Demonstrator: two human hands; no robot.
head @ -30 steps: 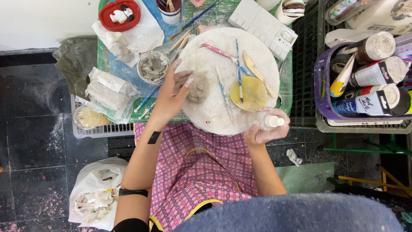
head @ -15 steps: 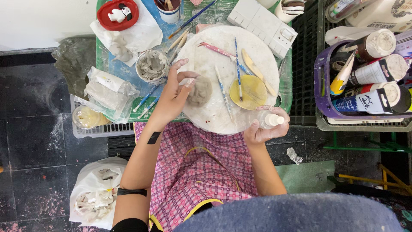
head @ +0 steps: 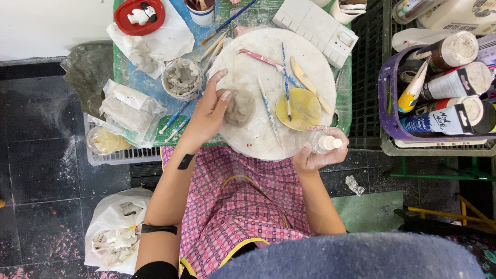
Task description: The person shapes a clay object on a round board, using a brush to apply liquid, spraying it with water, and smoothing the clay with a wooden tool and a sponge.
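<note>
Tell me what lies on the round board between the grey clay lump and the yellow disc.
In the head view, one thin modelling tool lies slantwise on the white round board between the grey clay lump and the yellow disc. The left hand touches the lump.

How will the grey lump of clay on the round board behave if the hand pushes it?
The clay lump looks wet and soft, so it will probably dent rather than slide. Its low, flat shape makes rolling unlikely. It may stick to the left hand and the smeared round board.

My left hand (head: 206, 116) reaches out flat with fingers spread. My right hand (head: 318, 150) is curled shut, elbow bent back.
</note>
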